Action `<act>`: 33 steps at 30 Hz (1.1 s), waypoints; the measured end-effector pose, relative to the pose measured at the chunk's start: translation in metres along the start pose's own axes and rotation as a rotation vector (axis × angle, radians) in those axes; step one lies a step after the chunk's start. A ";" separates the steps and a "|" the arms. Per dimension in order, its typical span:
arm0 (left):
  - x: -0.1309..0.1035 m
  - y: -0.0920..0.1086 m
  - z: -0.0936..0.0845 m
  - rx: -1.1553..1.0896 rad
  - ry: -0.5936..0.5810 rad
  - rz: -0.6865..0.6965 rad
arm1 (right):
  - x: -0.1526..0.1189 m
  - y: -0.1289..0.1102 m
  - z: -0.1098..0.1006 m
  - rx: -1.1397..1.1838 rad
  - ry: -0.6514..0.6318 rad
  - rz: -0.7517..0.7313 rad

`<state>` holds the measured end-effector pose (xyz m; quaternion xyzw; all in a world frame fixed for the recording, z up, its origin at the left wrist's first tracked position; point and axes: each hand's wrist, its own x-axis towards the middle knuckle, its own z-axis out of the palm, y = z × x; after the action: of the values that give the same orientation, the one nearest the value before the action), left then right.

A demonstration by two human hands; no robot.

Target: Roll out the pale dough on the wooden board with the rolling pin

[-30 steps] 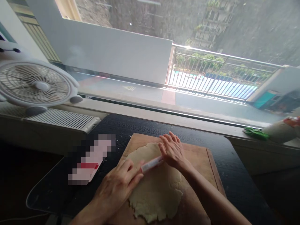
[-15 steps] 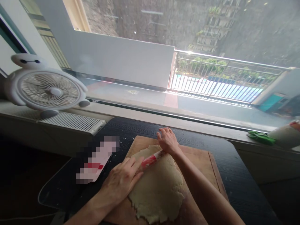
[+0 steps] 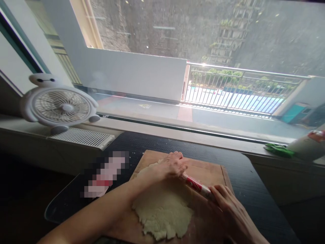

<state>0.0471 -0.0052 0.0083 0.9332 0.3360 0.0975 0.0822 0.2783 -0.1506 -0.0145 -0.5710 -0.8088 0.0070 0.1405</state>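
Note:
A red and white rolling pin lies slantwise over the upper right edge of a flat, ragged sheet of dough. My left hand is closed round the pin's far left end, its forearm crossing above the dough. At the near right end, my right hand wraps its fingers round the pin. Under the dough is a wooden board, partly covered by my arms.
The board rests on a black table. A blurred-out pink and red item lies on its left. Beyond are a white fan on the left, a window sill, and a green cloth beside a pale container.
The pin has swung from slanting up to the right to slanting down to the right. My left hand has moved forward and right, my right hand back and right. The view has shifted slightly.

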 end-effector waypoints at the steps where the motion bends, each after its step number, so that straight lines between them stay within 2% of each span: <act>1: 0.013 0.000 0.009 0.036 0.019 -0.032 | -0.005 -0.002 0.004 -0.007 0.001 0.014; 3: 0.033 -0.001 0.023 0.082 0.037 -0.070 | -0.011 -0.009 0.010 -0.018 0.014 0.033; 5: 0.040 -0.002 0.031 0.097 0.025 -0.075 | -0.011 -0.015 0.013 -0.029 0.024 0.055; 8: 0.029 -0.004 0.033 0.091 -0.017 -0.028 | -0.006 -0.020 0.014 -0.042 0.027 0.068; 11: 0.008 -0.004 0.030 0.063 -0.045 0.078 | 0.000 -0.019 0.015 -0.053 0.011 -0.008; 13: 0.007 -0.005 0.028 0.049 -0.055 0.078 | 0.002 -0.016 0.016 -0.053 0.007 -0.042; 18: 0.055 -0.008 0.031 0.038 -0.086 -0.016 | 0.003 -0.002 0.018 -0.072 0.088 0.046; 20: 0.064 -0.009 0.032 0.032 -0.093 -0.021 | -0.002 0.002 0.017 -0.078 0.119 0.063; 23: 0.045 -0.007 0.031 0.050 -0.065 0.004 | -0.014 0.001 0.019 -0.060 0.130 0.014; 25: 0.024 -0.006 0.030 0.073 -0.008 0.043 | -0.023 -0.001 0.024 -0.053 0.139 -0.016; 27: 0.014 -0.005 0.031 0.088 0.039 0.058 | -0.028 -0.002 0.033 -0.057 0.174 -0.005; 29: 0.022 -0.005 0.033 0.088 0.033 0.022 | -0.029 0.002 0.039 -0.059 0.199 0.035; 33: 0.062 -0.003 0.039 0.075 -0.037 -0.091 | -0.022 0.012 0.035 -0.070 0.163 0.091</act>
<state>0.1019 0.0337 -0.0226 0.9210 0.3799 0.0636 0.0580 0.2874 -0.1612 -0.0548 -0.6102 -0.7678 -0.0615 0.1854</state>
